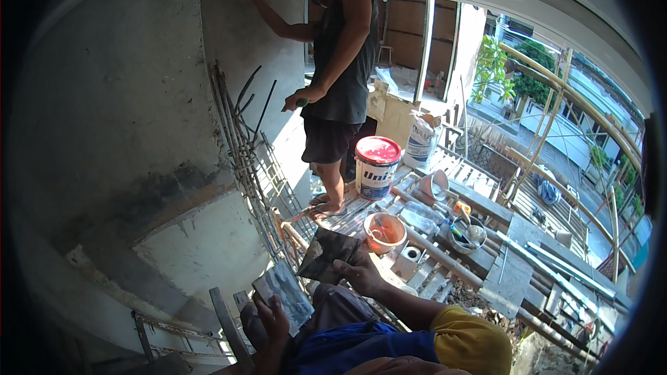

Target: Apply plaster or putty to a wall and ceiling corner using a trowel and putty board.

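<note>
My left hand [274, 318] is low in front of me, its fingers closed at the near edge of a grey, flat rectangular plate [288, 298] with pale smears. How the plate is gripped underneath is hidden. Out ahead, my right hand [361, 276] pinches a dark, roughly square flat sheet [321, 253] by its right corner, thumb on top. A pale patch marks the sheet's left side. The two pieces are close together but apart. Just beyond my right hand stands an orange-stained bucket [385, 231].
Ahead, another person [340, 62] stands on the slatted platform, one arm raised to the wall. Near them are a red-lidded pail [377, 167] and a white sack [422, 140]. Steel bars [240, 139] rise at left. A tool-filled bowl [467, 235] and bamboo rails [535, 76] are right.
</note>
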{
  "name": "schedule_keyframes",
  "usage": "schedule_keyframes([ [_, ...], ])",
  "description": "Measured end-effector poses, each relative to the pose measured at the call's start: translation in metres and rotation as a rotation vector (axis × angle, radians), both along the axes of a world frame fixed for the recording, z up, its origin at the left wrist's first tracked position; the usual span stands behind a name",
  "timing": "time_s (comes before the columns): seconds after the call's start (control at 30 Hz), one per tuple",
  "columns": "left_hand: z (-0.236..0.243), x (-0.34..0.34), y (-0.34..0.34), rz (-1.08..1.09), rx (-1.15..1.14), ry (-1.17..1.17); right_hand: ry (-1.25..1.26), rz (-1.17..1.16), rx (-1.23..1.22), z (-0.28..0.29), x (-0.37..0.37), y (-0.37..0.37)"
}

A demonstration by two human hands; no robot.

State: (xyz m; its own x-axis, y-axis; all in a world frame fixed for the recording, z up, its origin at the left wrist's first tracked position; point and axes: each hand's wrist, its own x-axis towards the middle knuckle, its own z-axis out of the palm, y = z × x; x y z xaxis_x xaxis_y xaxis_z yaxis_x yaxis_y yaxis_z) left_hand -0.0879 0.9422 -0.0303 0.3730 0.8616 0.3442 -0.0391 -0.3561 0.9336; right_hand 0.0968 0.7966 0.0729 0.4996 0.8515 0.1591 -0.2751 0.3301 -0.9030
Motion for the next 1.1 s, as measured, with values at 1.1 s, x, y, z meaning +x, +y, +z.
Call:
schedule_keyframes([
  [1.1, 0.005, 0.026, -0.012, -0.053, -0.139, 0.053, -0.187, -0.114, -0.043, 0.002, 0.014, -0.019],
])
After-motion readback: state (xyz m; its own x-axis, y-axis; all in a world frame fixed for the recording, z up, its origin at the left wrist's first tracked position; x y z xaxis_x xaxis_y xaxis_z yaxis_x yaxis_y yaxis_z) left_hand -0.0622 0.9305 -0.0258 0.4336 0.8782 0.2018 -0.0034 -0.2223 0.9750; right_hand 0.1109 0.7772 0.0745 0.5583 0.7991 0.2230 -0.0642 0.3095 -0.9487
